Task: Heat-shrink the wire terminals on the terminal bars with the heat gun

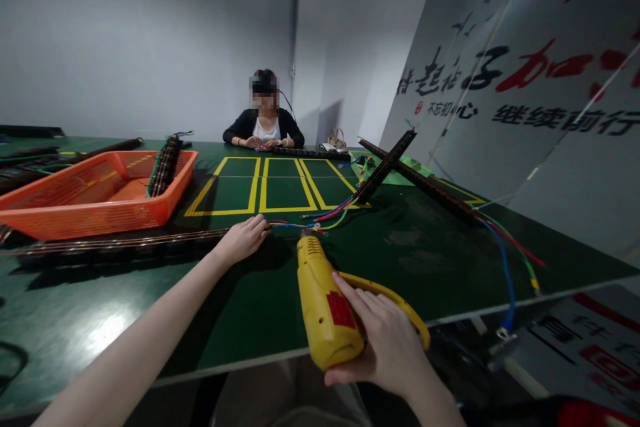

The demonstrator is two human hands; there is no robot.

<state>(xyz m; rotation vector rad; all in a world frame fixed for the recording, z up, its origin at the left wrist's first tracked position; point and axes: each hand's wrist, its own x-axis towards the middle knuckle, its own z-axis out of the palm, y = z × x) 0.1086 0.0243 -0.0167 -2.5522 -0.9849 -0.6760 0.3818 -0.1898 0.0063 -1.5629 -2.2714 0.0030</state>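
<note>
My right hand is wrapped round a yellow heat gun, its nozzle pointing away from me. In front of the nozzle lie the ends of several coloured wires, some with ring terminals. My left hand is closed over the near end of a long black wire harness bar, where the wires come out. That bar stretches left along the table. What exactly the left fingers pinch is partly hidden by the hand.
An orange basket with a dark bar in it stands at left. Crossed black bars with loose wires lie at right, by a green sheet. Across the green table, marked with yellow tape, sits another person.
</note>
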